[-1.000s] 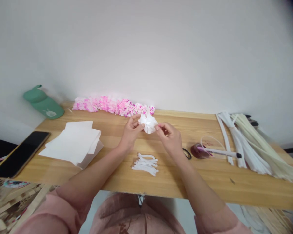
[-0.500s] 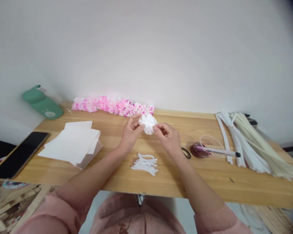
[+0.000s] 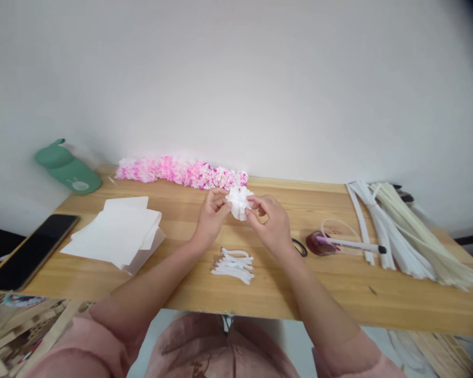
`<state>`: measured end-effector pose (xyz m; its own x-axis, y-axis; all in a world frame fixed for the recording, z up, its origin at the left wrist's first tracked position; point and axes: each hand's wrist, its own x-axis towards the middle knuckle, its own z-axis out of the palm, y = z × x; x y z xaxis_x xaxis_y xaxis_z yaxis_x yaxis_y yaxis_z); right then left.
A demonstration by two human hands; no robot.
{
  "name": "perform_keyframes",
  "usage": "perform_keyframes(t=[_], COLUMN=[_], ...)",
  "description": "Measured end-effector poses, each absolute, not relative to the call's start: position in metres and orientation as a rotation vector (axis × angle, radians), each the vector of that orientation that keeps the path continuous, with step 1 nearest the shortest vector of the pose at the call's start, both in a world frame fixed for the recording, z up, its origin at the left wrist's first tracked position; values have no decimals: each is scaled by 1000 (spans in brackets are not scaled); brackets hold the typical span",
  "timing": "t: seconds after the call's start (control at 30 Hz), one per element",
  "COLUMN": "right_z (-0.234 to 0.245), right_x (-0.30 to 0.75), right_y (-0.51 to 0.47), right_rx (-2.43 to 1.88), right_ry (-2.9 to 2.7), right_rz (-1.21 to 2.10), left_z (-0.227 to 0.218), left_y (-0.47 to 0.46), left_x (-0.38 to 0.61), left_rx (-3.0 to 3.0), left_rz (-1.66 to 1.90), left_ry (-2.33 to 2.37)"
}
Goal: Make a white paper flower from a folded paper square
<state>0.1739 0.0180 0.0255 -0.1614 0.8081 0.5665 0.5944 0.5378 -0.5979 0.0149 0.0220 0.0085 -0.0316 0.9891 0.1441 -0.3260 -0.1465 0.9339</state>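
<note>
Between my hands, above the middle of the table, is a white ruffled paper flower (image 3: 239,202). My left hand (image 3: 213,216) grips its left edge with thumb and fingers. On the other side my right hand (image 3: 270,220) has its thumb and forefinger closed on the flower's right edge. Several short white strips (image 3: 233,265) lie in a small pile on the table just below the flower. A row of pink and white ruffled flowers (image 3: 181,172) runs along the wall behind my left hand.
White paper sheets (image 3: 114,231), a dark phone (image 3: 33,252) and a green bottle (image 3: 69,165) are at left. Right of my hand are black scissors handles (image 3: 299,247), a dark red jar (image 3: 319,243) with a brush (image 3: 355,244) across it, and bundles of white strips (image 3: 402,239).
My right thumb and forefinger have shifted and spread a little along the flower's right edge. The flower has turned slightly; my left hand stays nearly in place.
</note>
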Motion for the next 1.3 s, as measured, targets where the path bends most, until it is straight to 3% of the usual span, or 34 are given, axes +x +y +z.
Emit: perform_keyframes(t=[0.7,1.3], right_z=[16,20], right_x=[174,177], right_y=[20,21], right_rx=[-1117,-1272], right_ry=[-1921,-1761], right_rz=[119,418], left_z=[8,8], left_y=[16,20], left_x=[18,19], left_rx=[1354,1161], left_rz=[1353,1336], left_ry=[1082,947])
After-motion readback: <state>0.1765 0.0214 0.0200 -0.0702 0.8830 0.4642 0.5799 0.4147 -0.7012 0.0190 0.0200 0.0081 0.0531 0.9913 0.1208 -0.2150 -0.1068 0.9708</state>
